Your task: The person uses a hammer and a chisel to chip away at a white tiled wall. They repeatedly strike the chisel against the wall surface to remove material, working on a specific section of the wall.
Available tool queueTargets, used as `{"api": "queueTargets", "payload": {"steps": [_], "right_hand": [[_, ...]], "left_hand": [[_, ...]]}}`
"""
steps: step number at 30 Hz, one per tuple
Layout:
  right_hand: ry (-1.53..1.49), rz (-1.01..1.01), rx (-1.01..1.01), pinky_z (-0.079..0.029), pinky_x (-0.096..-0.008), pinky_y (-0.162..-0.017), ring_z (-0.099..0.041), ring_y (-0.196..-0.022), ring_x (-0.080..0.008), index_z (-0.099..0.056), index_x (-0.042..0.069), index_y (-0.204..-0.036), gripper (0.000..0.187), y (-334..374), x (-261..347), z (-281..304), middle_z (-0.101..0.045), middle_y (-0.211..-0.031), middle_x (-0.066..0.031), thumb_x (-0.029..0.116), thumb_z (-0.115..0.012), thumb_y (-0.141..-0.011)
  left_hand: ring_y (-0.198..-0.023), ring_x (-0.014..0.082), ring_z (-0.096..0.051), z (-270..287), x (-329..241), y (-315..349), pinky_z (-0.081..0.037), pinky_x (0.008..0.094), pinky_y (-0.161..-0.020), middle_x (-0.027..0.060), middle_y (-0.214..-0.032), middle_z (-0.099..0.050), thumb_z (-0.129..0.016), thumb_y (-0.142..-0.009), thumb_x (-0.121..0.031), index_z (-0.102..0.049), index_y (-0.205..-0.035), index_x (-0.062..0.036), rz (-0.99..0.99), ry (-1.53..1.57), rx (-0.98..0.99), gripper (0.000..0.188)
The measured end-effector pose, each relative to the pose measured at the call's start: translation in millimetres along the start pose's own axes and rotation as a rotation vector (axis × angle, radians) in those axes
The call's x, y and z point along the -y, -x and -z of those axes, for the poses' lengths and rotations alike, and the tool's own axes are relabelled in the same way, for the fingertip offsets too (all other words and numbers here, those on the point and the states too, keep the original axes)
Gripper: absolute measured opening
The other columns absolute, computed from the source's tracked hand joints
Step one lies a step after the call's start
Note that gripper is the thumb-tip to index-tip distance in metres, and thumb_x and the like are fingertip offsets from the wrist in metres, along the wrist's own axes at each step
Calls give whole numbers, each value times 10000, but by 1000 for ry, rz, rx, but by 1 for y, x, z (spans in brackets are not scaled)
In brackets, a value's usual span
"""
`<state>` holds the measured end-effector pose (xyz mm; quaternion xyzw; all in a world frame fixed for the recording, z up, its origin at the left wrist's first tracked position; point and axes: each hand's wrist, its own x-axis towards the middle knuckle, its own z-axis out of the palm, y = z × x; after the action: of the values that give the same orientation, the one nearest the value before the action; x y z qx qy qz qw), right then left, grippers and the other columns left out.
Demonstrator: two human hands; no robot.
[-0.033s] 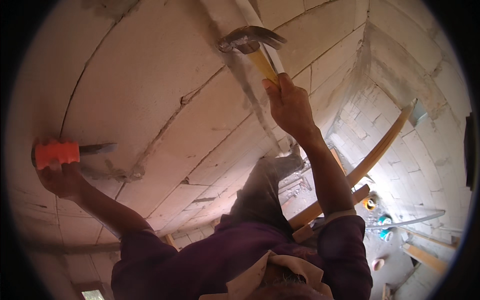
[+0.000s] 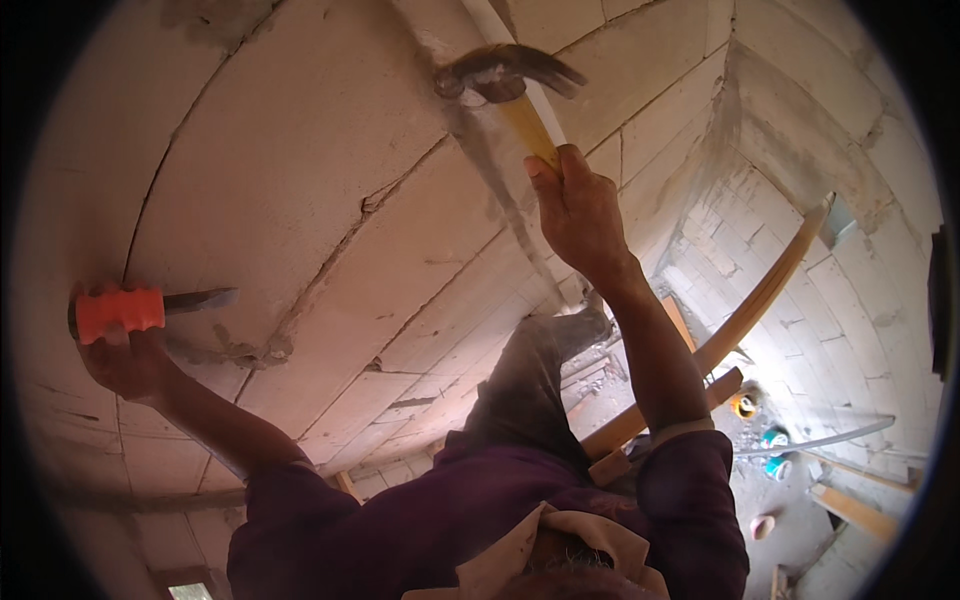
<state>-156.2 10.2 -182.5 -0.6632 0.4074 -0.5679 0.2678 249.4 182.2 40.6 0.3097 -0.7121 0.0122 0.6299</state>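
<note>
My left hand (image 2: 125, 368) is closed around the ribbed orange-red grip (image 2: 120, 315) of a chisel at the far left. Its dark, pointed blade (image 2: 200, 299) sticks out to the right, close to the pale block wall (image 2: 330, 140); whether the tip touches cannot be made out. Higher up and right of centre, my right hand (image 2: 583, 215) grips the yellow handle of a claw hammer (image 2: 530, 125). The hammer's dark metal head (image 2: 505, 73) is raised well apart from the chisel, its claw toward the right. My fingers partly hide both handles.
A rough grey patch (image 2: 240, 352) marks the wall beside the chisel. A pale strip (image 2: 545, 112) runs behind the hammer. At right, a long wooden plank (image 2: 765, 285) slants past my right forearm. Cans (image 2: 776, 467) and another board (image 2: 855, 512) lie on the floor below.
The whole view has shifted very slightly. The hammer's claw end sits a touch further right; both hands keep their holds.
</note>
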Motion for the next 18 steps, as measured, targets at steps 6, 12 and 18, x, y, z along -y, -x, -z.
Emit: {"api": "queueTargets", "payload": {"steps": [6, 12, 18], "right_hand": [[228, 82, 58, -489, -504, -608, -615, -671, -438, -526, 25, -910, 258, 5, -21, 1, -602, -650, -208, 279, -522, -948], [207, -247, 104, -461, -515, -606, -604, -647, -429, -547, 6, -884, 348, 41, -14, 36, -593, -638, -220, 345, -511, -955], [7, -384, -147, -389, -374, -501, -486, -495, -195, -559, 3, -819, 360, 75, -2, 61, -519, -564, -129, 336, -566, -956]], "left_hand": [[-901, 276, -580, -46, -2, -6, -518, 430, -804, 184, -1035, -575, -670, -858, -73, -422, -1313, 121, -3, -64, -136, 553], [-884, 269, -611, -120, 3, -4, -516, 445, -841, 186, -995, -612, -669, -833, -18, -475, -1271, 116, 2, 294, 33, 497], [-859, 203, -645, -234, 13, -19, -532, 341, -825, 150, -979, -667, -680, -818, 28, -586, -1120, 107, -124, 105, 218, 326]]}}
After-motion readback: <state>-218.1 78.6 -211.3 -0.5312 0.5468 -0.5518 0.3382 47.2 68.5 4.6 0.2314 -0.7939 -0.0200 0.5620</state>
